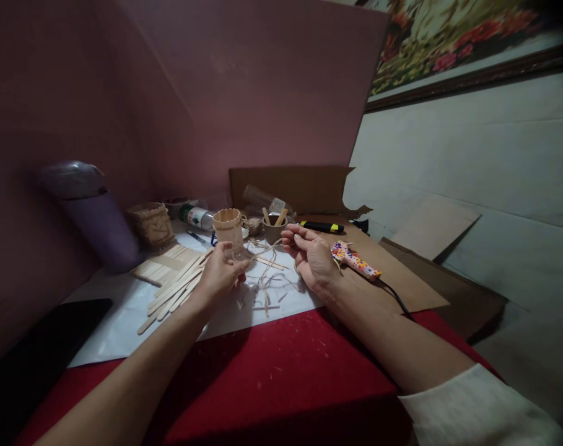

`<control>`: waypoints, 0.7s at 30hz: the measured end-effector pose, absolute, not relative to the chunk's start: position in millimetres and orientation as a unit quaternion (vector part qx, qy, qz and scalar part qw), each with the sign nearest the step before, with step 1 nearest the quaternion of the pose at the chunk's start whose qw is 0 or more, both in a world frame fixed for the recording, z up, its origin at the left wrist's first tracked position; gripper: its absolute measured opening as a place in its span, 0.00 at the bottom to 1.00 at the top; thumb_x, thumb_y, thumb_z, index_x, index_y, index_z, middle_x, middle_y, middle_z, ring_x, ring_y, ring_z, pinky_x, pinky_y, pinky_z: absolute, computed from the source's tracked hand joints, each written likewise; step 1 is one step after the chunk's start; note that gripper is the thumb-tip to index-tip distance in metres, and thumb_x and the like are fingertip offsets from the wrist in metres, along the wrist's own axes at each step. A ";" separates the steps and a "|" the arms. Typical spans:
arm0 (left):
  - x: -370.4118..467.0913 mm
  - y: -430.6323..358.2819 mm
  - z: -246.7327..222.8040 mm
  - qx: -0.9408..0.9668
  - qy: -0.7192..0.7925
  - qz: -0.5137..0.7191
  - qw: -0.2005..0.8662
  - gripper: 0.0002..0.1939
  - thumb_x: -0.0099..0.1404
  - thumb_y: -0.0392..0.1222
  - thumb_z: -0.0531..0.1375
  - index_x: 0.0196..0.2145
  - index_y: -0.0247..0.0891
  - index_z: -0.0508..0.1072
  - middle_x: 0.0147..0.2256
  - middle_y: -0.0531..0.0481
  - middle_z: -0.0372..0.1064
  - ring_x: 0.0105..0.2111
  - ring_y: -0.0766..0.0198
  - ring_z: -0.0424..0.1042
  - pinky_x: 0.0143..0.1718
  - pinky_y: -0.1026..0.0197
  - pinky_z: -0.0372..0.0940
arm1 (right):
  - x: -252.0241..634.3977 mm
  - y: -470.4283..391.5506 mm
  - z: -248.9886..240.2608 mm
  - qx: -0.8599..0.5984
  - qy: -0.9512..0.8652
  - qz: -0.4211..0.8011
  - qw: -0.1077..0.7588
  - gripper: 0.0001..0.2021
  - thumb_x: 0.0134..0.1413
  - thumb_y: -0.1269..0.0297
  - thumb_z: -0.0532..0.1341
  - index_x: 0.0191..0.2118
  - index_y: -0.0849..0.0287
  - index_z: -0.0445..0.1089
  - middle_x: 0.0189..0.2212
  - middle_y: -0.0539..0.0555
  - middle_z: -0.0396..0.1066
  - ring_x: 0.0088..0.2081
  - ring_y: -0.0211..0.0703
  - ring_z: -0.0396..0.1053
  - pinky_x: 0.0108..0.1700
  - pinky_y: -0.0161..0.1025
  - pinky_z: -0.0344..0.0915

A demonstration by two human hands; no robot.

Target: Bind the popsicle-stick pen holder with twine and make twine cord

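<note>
A length of thin twine [266, 251] runs between my two hands above the white sheet. My left hand [222, 272] pinches its left end, fingers closed, in front of a round wooden cup [228, 228] with a scalloped rim. My right hand [309, 253] is raised palm up, its thumb and fingertips pressed together on the other end. Loose twine scraps [266, 291] lie on the sheet below. Flat wooden sticks [181, 288] are spread to the left of my left hand. A flower-patterned glue gun [358, 263] lies right of my right hand.
White sheet [109, 334] on a red cloth [272, 384]. Behind stand a small pot [274, 232] with sticks, a plastic bottle [196, 217] and a second wooden container [152, 224]. A purple bottle [100, 226] stands left; a yellow-black cutter [322, 227] lies on cardboard [406, 291].
</note>
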State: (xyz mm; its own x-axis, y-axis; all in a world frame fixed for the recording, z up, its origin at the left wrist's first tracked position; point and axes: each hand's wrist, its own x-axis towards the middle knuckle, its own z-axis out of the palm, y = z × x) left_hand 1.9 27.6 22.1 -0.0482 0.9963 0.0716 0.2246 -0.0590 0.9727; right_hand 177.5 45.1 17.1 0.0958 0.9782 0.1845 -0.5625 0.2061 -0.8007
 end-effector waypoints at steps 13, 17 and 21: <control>-0.7 25.4 24.0 0.551 0.605 0.403 0.409 0.24 0.47 0.39 0.68 0.42 0.32 0.68 0.07 0.60 0.57 0.07 0.70 0.54 0.10 0.70 0.43 | 175.3 42.9 18.7 -0.271 -0.370 0.582 0.671 0.09 0.46 0.77 0.57 0.32 0.60 0.72 0.29 0.52 0.73 0.29 0.35 0.69 0.38 0.36 0.66; -1.7 28.6 18.5 0.595 0.599 0.377 0.381 0.27 0.47 0.41 0.68 0.46 0.33 0.69 0.06 0.60 0.56 0.07 0.68 0.55 0.10 0.69 0.43 | 174.2 39.4 20.8 -0.258 -0.397 0.595 0.649 0.09 0.47 0.76 0.58 0.33 0.60 0.73 0.29 0.52 0.74 0.30 0.35 0.69 0.36 0.35 0.67; -0.5 28.4 19.0 0.608 0.562 0.406 0.386 0.12 0.45 0.40 0.69 0.26 0.34 0.71 0.07 0.61 0.53 0.07 0.74 0.50 0.11 0.69 0.40 | 174.4 39.3 21.2 -0.261 -0.392 0.590 0.655 0.09 0.47 0.76 0.57 0.33 0.60 0.73 0.29 0.52 0.74 0.30 0.35 0.70 0.37 0.36 0.67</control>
